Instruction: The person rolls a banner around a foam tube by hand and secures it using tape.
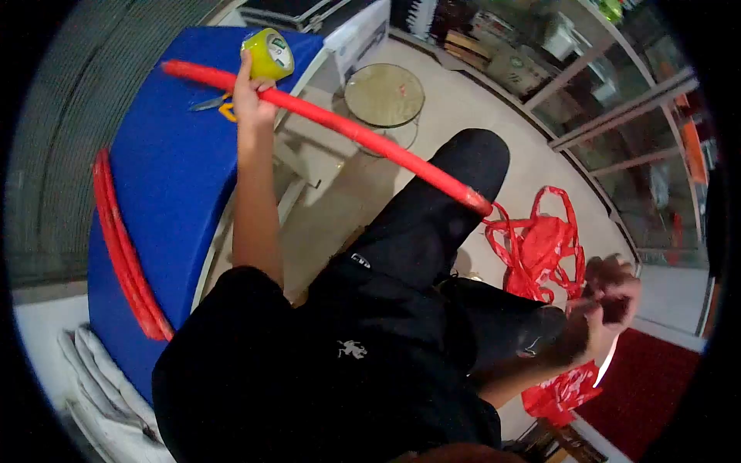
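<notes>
My left hand point(253, 100) is closed round a long stick wrapped in red plastic point(363, 135), which slants from above the blue table across to my knee. Beside its fingertips is a roll of yellow tape point(268, 54). Scissors with orange handles point(224, 106) lie on the table just behind that hand. At the stick's lower end, a loose red plastic strip point(500, 241) trails towards a crumpled heap of red plastic point(540, 243). My right hand point(614, 297), blurred by motion, is closed at the heap's edge with red plastic at its fingers.
Two more red-wrapped sticks point(127, 255) lie along the left side of the blue table point(174, 170). A round stool point(384, 94) stands on the floor ahead. Glass-fronted cabinets point(617, 131) line the right, and more red plastic point(559, 393) lies below my right arm.
</notes>
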`<state>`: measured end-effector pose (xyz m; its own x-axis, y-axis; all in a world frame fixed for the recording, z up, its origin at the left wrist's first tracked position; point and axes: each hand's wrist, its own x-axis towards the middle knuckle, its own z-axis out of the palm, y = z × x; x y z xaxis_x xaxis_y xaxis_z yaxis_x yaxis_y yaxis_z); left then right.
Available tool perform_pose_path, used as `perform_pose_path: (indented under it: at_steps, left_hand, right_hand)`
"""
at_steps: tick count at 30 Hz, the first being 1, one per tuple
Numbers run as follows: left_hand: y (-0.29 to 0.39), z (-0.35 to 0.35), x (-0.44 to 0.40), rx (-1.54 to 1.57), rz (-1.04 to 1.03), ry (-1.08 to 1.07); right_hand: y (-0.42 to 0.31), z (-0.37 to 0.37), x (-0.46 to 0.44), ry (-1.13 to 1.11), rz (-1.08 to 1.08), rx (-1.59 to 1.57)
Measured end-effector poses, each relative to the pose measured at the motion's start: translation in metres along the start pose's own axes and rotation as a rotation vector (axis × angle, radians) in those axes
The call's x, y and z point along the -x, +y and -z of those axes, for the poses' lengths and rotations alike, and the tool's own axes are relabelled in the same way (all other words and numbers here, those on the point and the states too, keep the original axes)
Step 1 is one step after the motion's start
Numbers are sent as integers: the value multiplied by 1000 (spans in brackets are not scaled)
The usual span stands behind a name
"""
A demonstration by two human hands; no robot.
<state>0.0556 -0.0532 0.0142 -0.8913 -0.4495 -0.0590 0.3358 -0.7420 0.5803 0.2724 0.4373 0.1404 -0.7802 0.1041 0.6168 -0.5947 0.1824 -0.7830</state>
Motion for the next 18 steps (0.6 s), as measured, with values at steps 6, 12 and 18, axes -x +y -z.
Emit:
perform_pose_path:
  at_steps: [6,12,18]
  left_hand:
    - [16,18,-26,43,-34,155]
    - [29,52,-45,-3,-201,304]
    - [52,78,-51,-12,-241,378]
  right_hand:
    - [39,-65,-18,-177,-345,-97]
    - [72,-135,-32,-363,-461,-275]
    - [101,-168,-25,-420,-546,-382]
